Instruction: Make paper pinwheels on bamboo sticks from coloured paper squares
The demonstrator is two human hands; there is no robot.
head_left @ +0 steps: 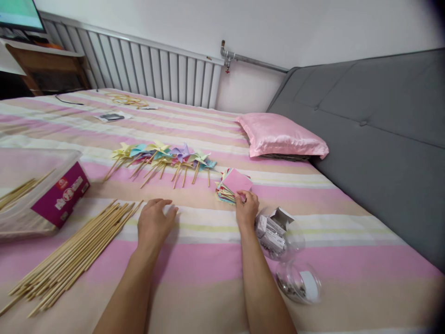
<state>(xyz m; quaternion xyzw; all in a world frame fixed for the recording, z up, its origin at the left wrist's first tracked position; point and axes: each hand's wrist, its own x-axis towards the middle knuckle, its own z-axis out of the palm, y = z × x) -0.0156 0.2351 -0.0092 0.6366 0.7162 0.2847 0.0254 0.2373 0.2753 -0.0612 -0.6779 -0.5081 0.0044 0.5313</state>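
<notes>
My right hand (pixel 247 208) pinches the near edge of a pink paper square (pixel 238 180), which lies on top of a stack of coloured paper (pixel 225 192). Held just over the striped bedspread, my left hand (pixel 155 219) is empty with its fingers apart. To its left lies a bundle of thin wooden sticks (pixel 78 250). Beyond both hands, several paper pinwheels (pixel 162 148) on short sticks rest in a row. Close by my right wrist are a clear round tub (pixel 294 239) with small white boxes (pixel 273 236) in it and a second clear round container (pixel 299 280) with small metal pieces.
A clear plastic bin (pixel 66 171) with a purple label and sticks inside stands at the left. A pink pillow (pixel 281 134) lies by the grey headboard (pixel 375 120). Farther back are a yellow ribbon-like coil (pixel 127 100), a dark flat packet (pixel 111 117) and a radiator (pixel 139 62).
</notes>
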